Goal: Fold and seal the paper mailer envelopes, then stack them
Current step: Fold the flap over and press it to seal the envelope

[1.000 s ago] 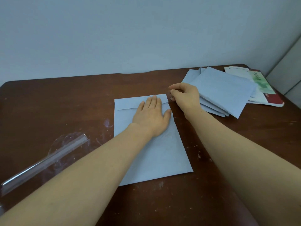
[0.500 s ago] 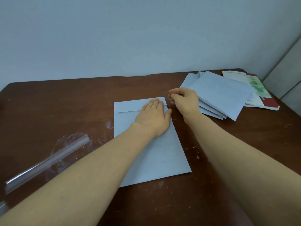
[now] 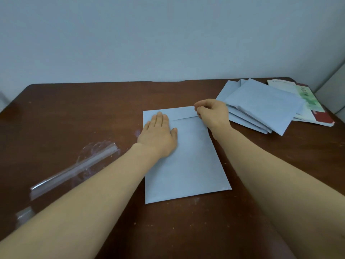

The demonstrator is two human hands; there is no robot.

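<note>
Head: R fingers [image 3: 202,106] pinch env [image 3: 188,157] flap, L fingers [image 3: 160,119] atop.

We note a dark brown worktop [image 3: 74,113] with rounded far corners, its surface scuffed and flecked with pale specks, thickest toward the near edge. On its left side lies a long clear plastic strip [image 3: 78,169], set diagonally, its far end resting on a patch of crinkled transparent film [image 3: 93,148]. A smaller clear scrap [image 3: 25,214] sits nearer us, close to the left edge. In the far right corner we see a white sheet [image 3: 280,84], a green-printed leaflet [image 3: 308,100] over it, and a red cover [image 3: 324,118] beneath; the print is too blurred to read. A plain pale wall [image 3: 168,34] stands behind, and a light panel [image 3: 334,94] at right.
</note>
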